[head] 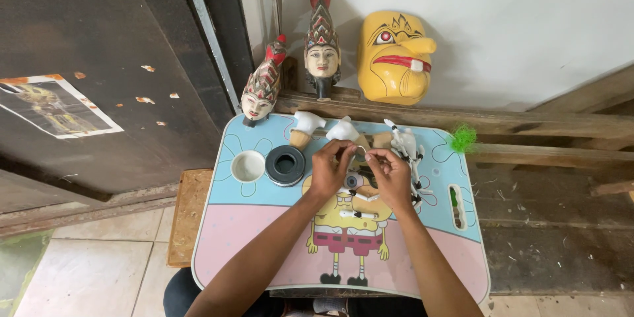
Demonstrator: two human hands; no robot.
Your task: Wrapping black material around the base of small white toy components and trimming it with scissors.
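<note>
The left hand and the right hand meet over the middle of the small lap table, fingertips pinched together on a tiny pale piece that is too small to make out. Both hands are closed around it in a fine grip, raised a little above the tabletop, likely so that the person can see the work straight down from above.

Just under the hands lie two short white sticks, near enough to pick up quickly. Beyond the fingers stand white carved pieces and a white jointed figure, ranged along the far edge where they stay clear of the working spot. To the left sit a black round pot and a white cup, side by side. Against the wall lean two painted puppet heads and a yellow mask, propped upright on a wooden ledge. A green tuft rests at the table's right corner.
</note>
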